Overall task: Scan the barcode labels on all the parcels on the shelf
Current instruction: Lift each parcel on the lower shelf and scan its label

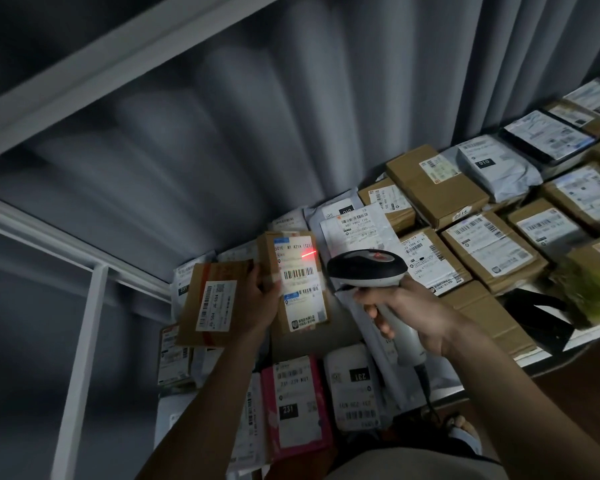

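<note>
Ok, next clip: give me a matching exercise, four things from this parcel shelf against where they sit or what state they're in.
Things:
1. barcode scanner
2. cardboard parcel
3. pink parcel
4. red laser line

Place or state:
A. lying at the shelf's near edge, below the left hand
B. gripped in the right hand
C. falling on the label of the raised box
D. held tilted by the left hand

Pairs: 1-B, 2-D, 3-A, 4-C
</note>
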